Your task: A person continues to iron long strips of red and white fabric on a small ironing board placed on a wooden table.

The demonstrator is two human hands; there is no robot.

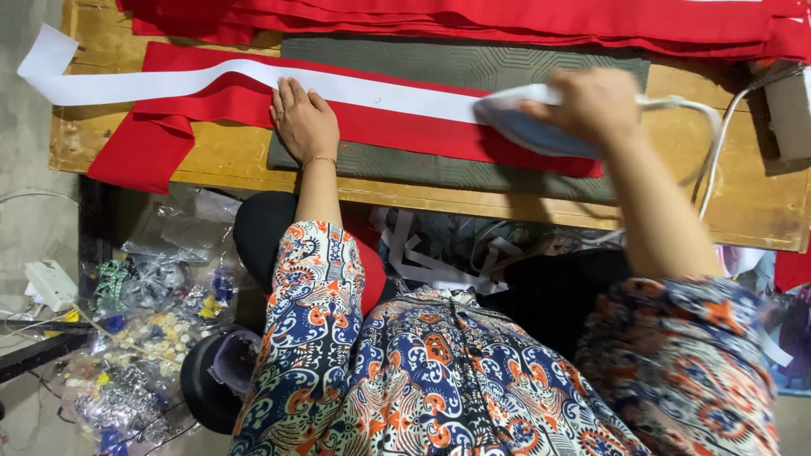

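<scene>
Iron (528,127), pale blue and white, flat on the white strip (253,80) near the right end of the red cloth (338,118). Gripped from above by the right hand (591,105), fingers curled tight around the handle. White cord (710,143) looping off to the right. Strip laid along the cloth's length, its free end hanging past the counter's left edge. Left hand (302,122) pressed palm down on the cloth just below the strip, fingers straight and close together, tips touching the strip's edge; thin bracelet (319,159) at the wrist. Cloth spread on a grey-green pad (456,63), left end drooping over the wooden counter (743,203). More red cloth stacked (507,17) along the far side. Below, on the floor, clear bags (144,329) of small coloured pieces.
</scene>
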